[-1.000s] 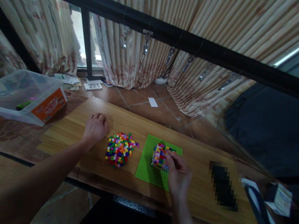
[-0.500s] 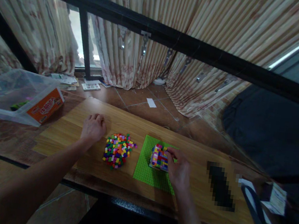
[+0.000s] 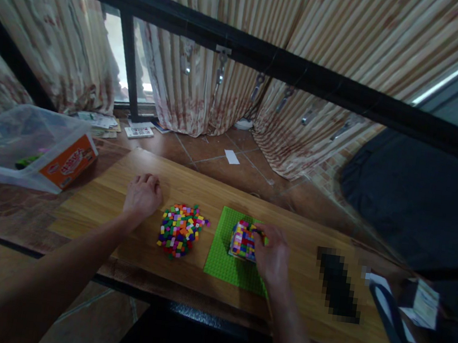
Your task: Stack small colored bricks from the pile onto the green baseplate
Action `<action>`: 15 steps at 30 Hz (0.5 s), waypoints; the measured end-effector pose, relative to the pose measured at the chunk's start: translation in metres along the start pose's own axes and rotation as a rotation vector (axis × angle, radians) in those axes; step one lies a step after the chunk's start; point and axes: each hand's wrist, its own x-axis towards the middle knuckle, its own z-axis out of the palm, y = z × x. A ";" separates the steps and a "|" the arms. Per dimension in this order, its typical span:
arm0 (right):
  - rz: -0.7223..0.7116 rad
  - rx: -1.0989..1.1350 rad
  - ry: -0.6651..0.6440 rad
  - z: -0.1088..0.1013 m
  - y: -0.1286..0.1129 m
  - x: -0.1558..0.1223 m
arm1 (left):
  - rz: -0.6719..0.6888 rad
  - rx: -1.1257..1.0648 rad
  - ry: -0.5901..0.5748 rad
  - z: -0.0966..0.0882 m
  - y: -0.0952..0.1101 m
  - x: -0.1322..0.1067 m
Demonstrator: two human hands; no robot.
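My left hand (image 3: 144,194) rests on the wooden board with its fingers curled in, left of a loose heap of small coloured bricks (image 3: 181,230). A bright green studded baseplate (image 3: 223,263) lies to the right of the heap. On it stands a small block built of rows of many-coloured bricks (image 3: 243,241). My right hand (image 3: 274,253) is at the right side of this block, its thumb and fingers pinched together at the top right corner. Whatever sits between the fingertips is hidden, and the hand covers the block's right end.
A clear plastic bin (image 3: 25,147) with an orange label stands at the left. A blurred-out dark object (image 3: 338,287) lies on the board (image 3: 299,310) at right, near a dark strap (image 3: 394,328) and papers (image 3: 425,304). A black rail (image 3: 245,47) crosses before the curtains.
My right hand has shifted slightly up and its fingers have tilted over the block's top right corner. The left hand has stayed where it was.
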 end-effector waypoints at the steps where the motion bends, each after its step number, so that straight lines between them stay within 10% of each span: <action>1: 0.014 0.008 0.001 0.000 0.000 0.000 | -0.001 -0.004 0.002 0.000 0.000 0.000; 15: 0.288 0.170 0.117 0.004 0.003 -0.005 | 0.010 0.007 -0.008 0.000 -0.001 0.000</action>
